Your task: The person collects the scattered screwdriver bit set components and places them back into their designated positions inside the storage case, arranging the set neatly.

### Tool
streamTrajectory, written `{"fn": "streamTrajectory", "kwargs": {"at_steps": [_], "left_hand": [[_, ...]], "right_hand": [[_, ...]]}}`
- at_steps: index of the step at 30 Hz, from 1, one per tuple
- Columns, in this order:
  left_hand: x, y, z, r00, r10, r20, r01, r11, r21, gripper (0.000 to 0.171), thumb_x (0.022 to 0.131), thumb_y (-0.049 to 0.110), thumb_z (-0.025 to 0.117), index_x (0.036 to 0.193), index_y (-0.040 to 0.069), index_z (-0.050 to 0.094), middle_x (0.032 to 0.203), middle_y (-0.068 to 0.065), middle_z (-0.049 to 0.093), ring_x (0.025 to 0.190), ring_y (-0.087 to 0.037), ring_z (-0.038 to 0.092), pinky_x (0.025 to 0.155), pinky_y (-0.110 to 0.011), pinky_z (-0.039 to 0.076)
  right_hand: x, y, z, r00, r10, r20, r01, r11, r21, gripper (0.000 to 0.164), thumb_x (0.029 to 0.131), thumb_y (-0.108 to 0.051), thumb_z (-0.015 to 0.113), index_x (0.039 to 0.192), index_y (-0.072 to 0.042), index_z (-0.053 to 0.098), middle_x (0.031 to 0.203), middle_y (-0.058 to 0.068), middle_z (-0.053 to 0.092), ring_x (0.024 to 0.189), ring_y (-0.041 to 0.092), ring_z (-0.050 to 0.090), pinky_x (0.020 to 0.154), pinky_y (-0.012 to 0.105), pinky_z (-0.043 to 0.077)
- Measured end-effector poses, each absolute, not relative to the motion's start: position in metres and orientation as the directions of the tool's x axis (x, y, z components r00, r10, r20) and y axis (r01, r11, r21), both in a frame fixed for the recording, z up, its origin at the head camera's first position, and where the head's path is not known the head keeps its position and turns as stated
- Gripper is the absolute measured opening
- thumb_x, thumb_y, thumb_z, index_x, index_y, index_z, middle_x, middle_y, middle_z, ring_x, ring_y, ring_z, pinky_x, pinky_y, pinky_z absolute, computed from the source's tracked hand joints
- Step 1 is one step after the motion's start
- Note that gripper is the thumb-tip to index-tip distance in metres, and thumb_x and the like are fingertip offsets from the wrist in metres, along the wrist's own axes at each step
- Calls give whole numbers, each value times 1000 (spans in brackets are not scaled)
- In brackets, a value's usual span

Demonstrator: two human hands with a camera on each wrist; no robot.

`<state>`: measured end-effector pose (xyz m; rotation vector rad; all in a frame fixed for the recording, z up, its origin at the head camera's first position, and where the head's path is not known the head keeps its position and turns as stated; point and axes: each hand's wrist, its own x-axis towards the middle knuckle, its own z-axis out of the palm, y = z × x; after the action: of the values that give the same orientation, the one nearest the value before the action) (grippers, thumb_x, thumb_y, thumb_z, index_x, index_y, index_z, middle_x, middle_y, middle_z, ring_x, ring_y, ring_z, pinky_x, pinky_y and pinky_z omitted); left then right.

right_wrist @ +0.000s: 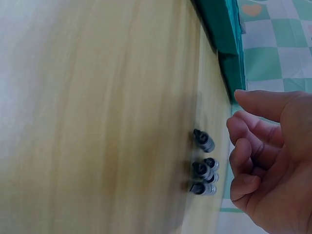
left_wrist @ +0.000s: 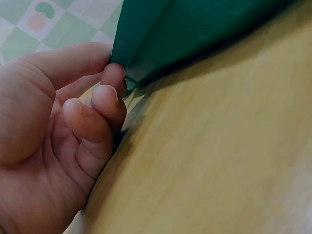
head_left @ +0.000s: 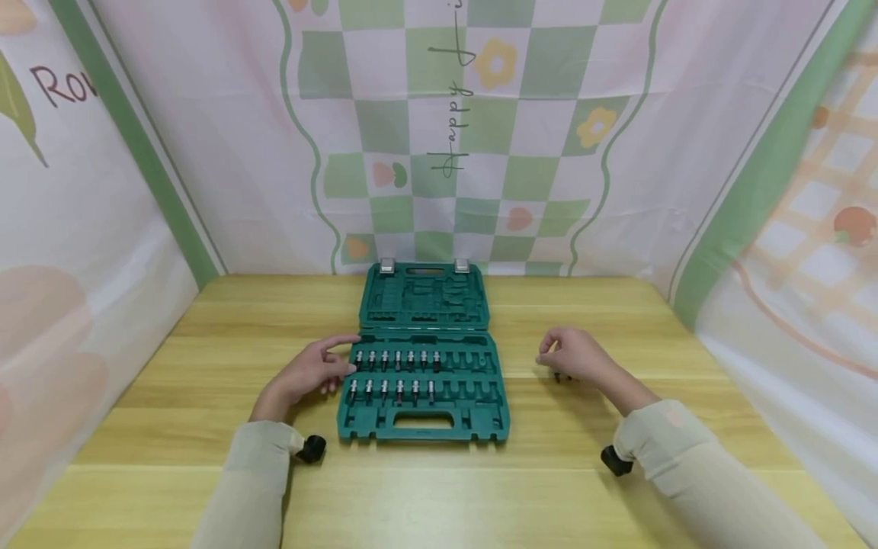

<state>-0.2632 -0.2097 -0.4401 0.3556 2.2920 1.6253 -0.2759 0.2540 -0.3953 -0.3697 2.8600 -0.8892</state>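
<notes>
Two rows of metal bits (head_left: 398, 361) sit in the moulded green case (head_left: 480, 419), lid (head_left: 425, 293) at the desk's (head_left: 425, 496) far edge. Left wrist: my left hand (left_wrist: 53, 117), relaxed, touches the case, cropped above. Right wrist: my right hand (right_wrist: 275, 156), loosely bent, empty, beside blurred loose bits (right_wrist: 202, 169).

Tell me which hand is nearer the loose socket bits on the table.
Right. The right hand is close by the loose socket bits, partly covering them in the head view; the left hand is farther off, at the green case's left edge.
</notes>
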Motion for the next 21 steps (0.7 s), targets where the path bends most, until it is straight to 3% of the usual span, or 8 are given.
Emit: {"fn": "streamTrajectory", "kwargs": {"at_steps": [5, 13, 17, 21], "left_hand": [[-263, -210, -440, -921, 377, -101, 30, 328, 944, 56, 96, 13, 61, 148, 14, 40, 74, -12, 63, 53, -20, 51, 50, -30, 48], [-263, -210, -439, -922, 372, -107, 21, 326, 945, 56, 96, 14, 61, 148, 15, 40, 75, -13, 63, 54, -20, 50, 50, -30, 48], [-263, -210, -439, -921, 373, -108, 20, 325, 945, 56, 97, 14, 61, 148, 15, 40, 74, -13, 62, 54, -20, 50, 50, -31, 48], [-262, -210, -439, -921, 375, -105, 24, 324, 946, 56, 97, 14, 61, 148, 15, 40, 73, -13, 62, 53, -20, 50, 50, -31, 48]], "right_hand": [[-275, 259, -398, -962, -268, -47, -197, 806, -558, 11, 88, -13, 70, 86, -4, 63, 65, 4, 55, 56, 17, 50, 52, 34, 43], [-275, 262, -402, -961, -275, -42, -215, 829, -515, 19, 84, -9, 73, 97, 1, 64, 70, 4, 58, 60, 16, 51, 56, 33, 45], [-274, 263, -404, -957, -285, -56, -221, 841, -494, 19, 83, -9, 74, 95, 1, 64, 77, 4, 61, 64, 16, 53, 59, 33, 45], [-272, 263, -405, -955, -291, -61, -230, 854, -466, 15, 83, -11, 75, 88, -3, 63, 73, 2, 60, 64, 16, 52, 61, 33, 44]]}}
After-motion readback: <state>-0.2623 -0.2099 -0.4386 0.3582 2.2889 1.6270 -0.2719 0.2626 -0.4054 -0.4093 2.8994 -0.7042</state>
